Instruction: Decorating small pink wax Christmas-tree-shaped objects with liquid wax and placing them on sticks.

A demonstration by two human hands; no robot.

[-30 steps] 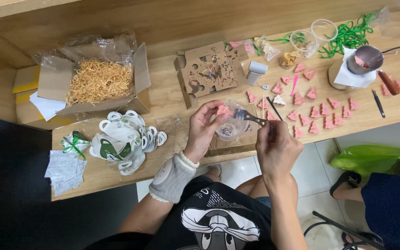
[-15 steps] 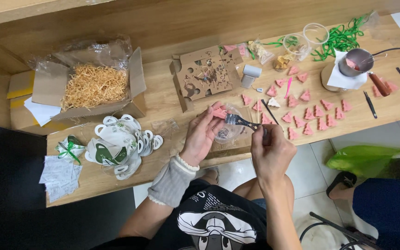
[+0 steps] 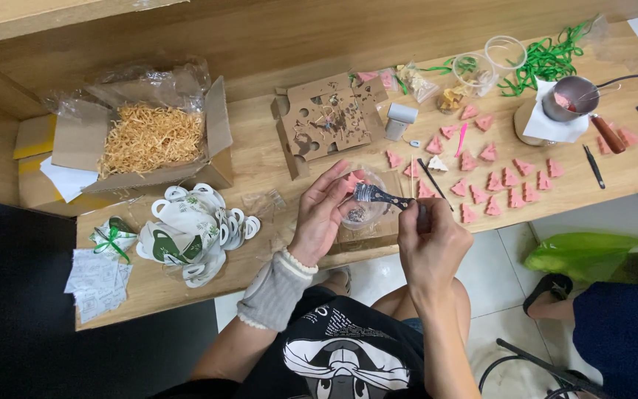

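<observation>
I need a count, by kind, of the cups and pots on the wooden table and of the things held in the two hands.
Tall clear plastic cups by green ribbon: 2
Small clear cup below the hands: 1
Small metal pot with handle: 1
Thin brush in right hand: 1
Pink tree-shaped piece in left hand: 1
Total: 6

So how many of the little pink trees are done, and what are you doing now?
Many pink tree shapes already lie in rows on the wooden table. In hand: the left hand holds one pink piece over a small clear cup, and the right hand points a small brush at it. How many are finished, I cannot tell.
</observation>
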